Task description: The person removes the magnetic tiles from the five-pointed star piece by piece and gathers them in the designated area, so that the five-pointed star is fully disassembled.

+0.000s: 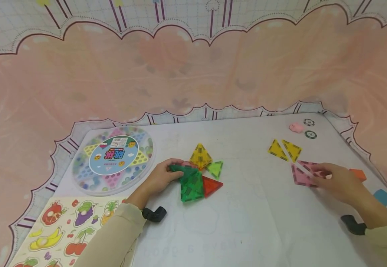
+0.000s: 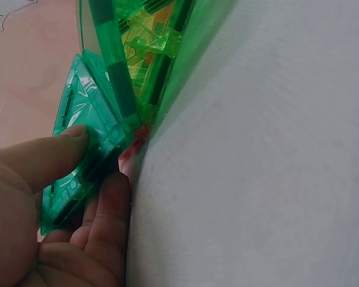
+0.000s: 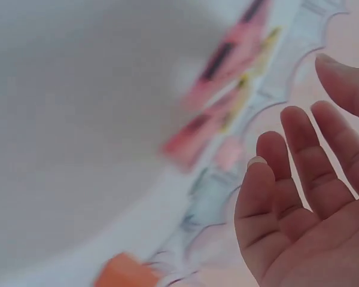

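My left hand (image 1: 161,176) pinches a teal-green triangular magnetic tile (image 2: 84,137) between thumb and fingers. The tile meets a cluster of translucent tiles: a green square (image 1: 192,189), a red triangle (image 1: 211,186), a light green triangle (image 1: 216,169) and yellow pieces (image 1: 200,156). A bit of pink shows behind the teal one. At the right, my right hand (image 1: 341,183) is by two pink triangles (image 1: 301,178), its fingertips overlapping them in the head view. The right wrist view shows its fingers spread and loosely bent, nothing between them. Two yellow triangles (image 1: 278,150) lie just beyond the pink ones.
A round Chinese checkers box (image 1: 79,176) lies at the left, above a fruit picture board (image 1: 59,218). A pink pig figure (image 1: 296,128) and two round chips (image 1: 310,134) are at the back right. Orange (image 1: 358,174) and blue pieces (image 1: 383,197) lie near the right edge.
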The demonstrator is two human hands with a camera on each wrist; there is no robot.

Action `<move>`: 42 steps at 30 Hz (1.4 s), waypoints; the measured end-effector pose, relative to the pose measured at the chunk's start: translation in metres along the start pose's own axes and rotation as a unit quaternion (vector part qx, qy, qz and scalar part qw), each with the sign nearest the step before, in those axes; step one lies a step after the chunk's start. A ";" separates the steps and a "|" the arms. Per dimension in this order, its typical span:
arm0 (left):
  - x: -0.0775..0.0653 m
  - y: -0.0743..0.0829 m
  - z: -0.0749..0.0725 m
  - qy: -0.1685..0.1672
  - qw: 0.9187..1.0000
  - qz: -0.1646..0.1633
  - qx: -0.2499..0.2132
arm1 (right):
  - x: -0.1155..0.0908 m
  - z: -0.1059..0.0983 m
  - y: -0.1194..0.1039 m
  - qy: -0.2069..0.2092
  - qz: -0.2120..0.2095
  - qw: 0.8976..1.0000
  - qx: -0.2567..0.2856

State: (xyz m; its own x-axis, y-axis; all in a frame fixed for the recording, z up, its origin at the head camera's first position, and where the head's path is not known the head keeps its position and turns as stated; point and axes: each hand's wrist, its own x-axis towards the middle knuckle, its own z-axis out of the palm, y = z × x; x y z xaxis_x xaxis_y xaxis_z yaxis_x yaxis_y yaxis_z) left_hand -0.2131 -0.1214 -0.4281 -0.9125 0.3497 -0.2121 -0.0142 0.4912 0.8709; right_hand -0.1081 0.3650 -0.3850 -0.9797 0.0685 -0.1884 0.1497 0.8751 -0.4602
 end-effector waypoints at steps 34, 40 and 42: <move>0.000 0.000 -0.001 0.007 1.000 0.012 0.013 | 0.035 0.115 -0.210 -0.205 -0.219 0.927 0.225; -0.001 0.000 -0.001 0.010 1.000 0.016 0.012 | 0.035 0.118 -0.211 -0.221 -0.204 0.915 0.271; -0.001 0.000 0.000 0.014 1.000 0.017 0.012 | 0.035 0.120 -0.210 -0.225 -0.199 0.913 0.276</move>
State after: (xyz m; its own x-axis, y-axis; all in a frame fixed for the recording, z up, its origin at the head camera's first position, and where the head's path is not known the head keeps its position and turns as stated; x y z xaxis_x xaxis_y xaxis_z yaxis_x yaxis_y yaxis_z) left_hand -0.2125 -0.1222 -0.4280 -0.9235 0.3442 -0.1693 0.0268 0.4982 0.8667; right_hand -0.1577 0.1259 -0.3990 -0.8359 -0.5146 -0.1912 -0.0397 0.4041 -0.9138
